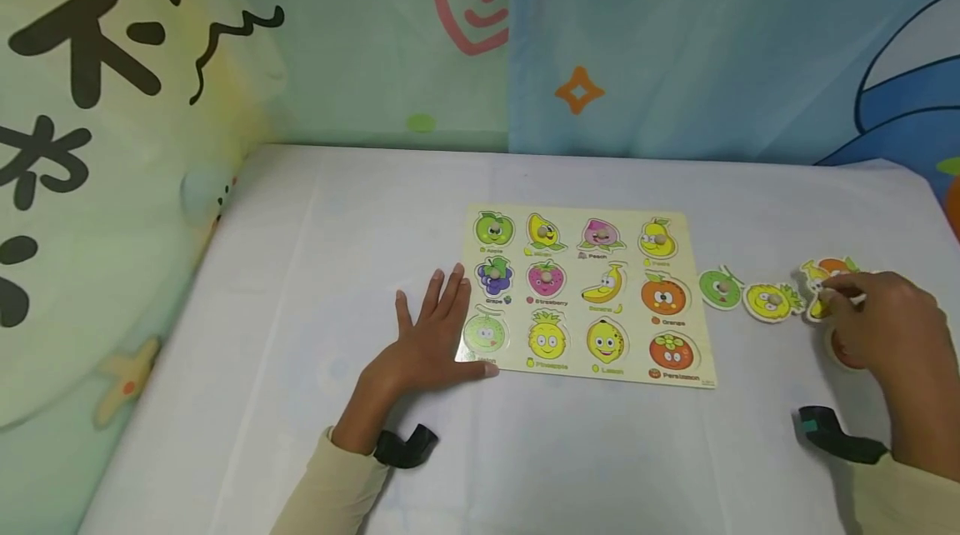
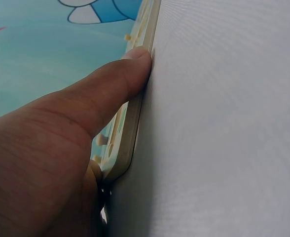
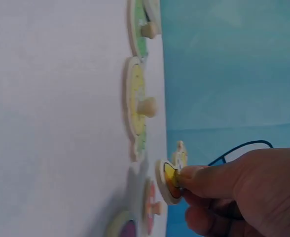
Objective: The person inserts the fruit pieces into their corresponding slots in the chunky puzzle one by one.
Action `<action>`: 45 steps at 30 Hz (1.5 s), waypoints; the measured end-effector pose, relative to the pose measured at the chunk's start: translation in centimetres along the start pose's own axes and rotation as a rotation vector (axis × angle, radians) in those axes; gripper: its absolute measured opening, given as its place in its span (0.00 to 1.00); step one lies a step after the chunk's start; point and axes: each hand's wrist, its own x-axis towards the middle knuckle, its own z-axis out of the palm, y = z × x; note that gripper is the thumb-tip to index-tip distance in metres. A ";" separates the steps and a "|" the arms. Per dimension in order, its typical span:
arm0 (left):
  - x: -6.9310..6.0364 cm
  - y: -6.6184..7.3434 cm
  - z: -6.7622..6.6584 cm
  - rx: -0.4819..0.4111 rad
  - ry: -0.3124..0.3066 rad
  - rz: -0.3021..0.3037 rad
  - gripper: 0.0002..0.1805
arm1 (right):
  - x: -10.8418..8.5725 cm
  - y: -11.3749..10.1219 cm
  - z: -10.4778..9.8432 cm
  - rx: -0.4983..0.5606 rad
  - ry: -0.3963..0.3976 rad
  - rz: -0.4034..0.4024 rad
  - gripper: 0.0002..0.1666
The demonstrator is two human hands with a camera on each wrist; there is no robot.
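Observation:
My left hand [image 1: 427,343] lies at the lower left corner of a fruit puzzle board [image 1: 577,268], its fingers spread and straight. In the left wrist view the thumb [image 2: 120,74] presses against the board's edge [image 2: 130,131]. To the right of the board, my right hand [image 1: 892,327] pinches a yellow fruit puzzle piece [image 1: 813,289] between thumb and fingers. The right wrist view has this piece [image 3: 170,180] raised off the table and tilted; its exact fruit is hard to tell. Nearby lie a green round piece [image 1: 722,289] and a pineapple piece [image 1: 772,302].
An orange piece [image 1: 836,265] lies behind the held one. A red piece [image 1: 846,352] is partly hidden under my right hand. Several knobbed fruit pieces sit in the board's upper rows. A white cloth covers the table [image 1: 360,268], with printed curtains [image 1: 675,43] behind.

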 end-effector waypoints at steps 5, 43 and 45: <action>0.0 -0.1 0.0 -0.003 -0.003 -0.009 0.64 | -0.2 -0.8 -0.6 0.070 0.055 -0.016 0.19; 0.2 -0.1 0.1 0.016 -0.005 -0.022 0.65 | -3.0 -15.6 4.3 0.311 -0.135 -0.575 0.10; 0.2 -0.1 0.2 0.016 -0.005 -0.018 0.65 | -3.1 -15.8 4.6 0.311 -0.142 -0.574 0.09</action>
